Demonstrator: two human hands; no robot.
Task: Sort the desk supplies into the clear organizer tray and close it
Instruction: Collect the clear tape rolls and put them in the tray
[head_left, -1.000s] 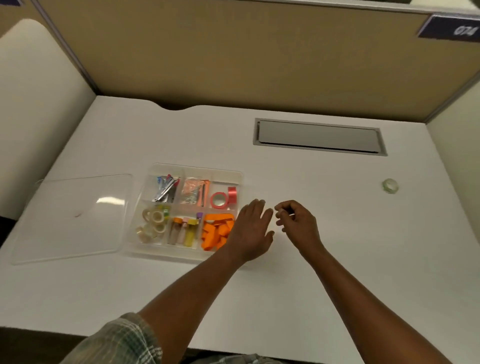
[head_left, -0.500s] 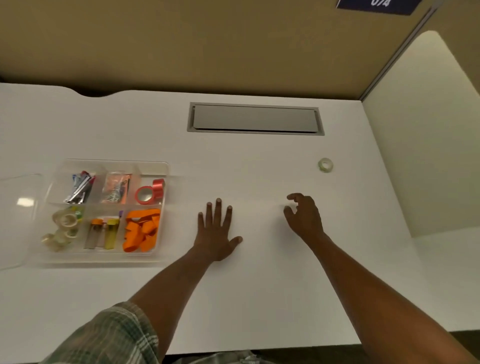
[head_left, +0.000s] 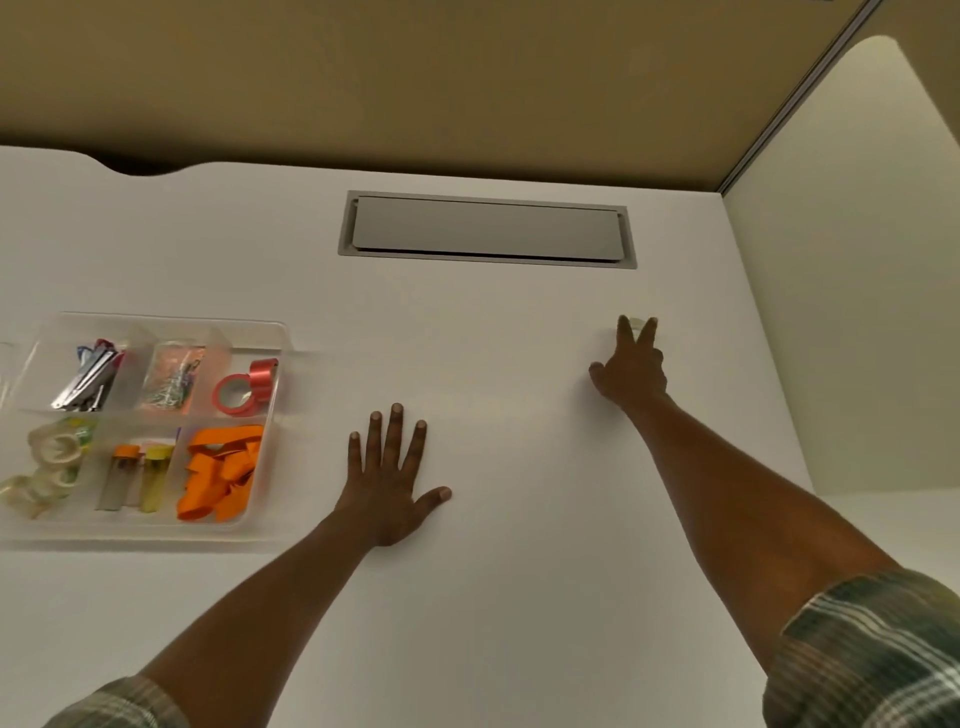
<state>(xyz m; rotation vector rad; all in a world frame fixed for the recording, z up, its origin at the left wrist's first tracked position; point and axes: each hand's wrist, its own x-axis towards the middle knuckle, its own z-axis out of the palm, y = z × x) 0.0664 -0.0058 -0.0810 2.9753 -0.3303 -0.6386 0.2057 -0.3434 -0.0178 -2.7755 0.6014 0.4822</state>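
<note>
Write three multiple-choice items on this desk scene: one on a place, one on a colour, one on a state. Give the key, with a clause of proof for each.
1. Where is the right hand?
A. In the tray
B. At the small tape roll far right on the desk
C. On the grey hatch

2. What colour are the pieces in the tray's near right compartment?
A. Orange
B. Blue
C. Black

3. What state is the organizer tray in?
A. Lidded
B. Overturned
C. Open, filled

Key: 1 B, its fingertips reach the roll. 2 A, the pile is bright orange. 3 C, no lid covers the compartments.
</note>
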